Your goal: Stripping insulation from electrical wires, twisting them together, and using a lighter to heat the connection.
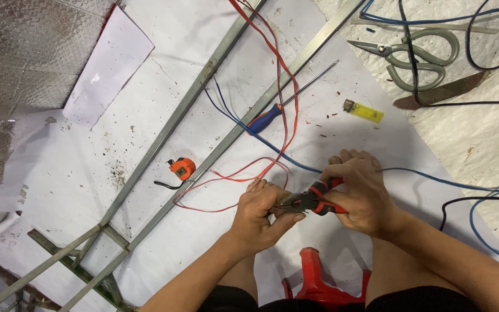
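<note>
Two hands — pliers (310,200) in right grip (360,193)

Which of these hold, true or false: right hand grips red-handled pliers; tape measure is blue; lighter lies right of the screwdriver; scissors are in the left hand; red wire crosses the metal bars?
1. The right hand grips the red-handled pliers. True.
2. The tape measure is blue. False: it is orange.
3. The yellow lighter lies right of the blue-handled screwdriver. True.
4. The scissors are in the left hand. False: they lie at the upper right; the left hand is at the pliers' nose.
5. The red wire crosses the metal bars. True.
</note>
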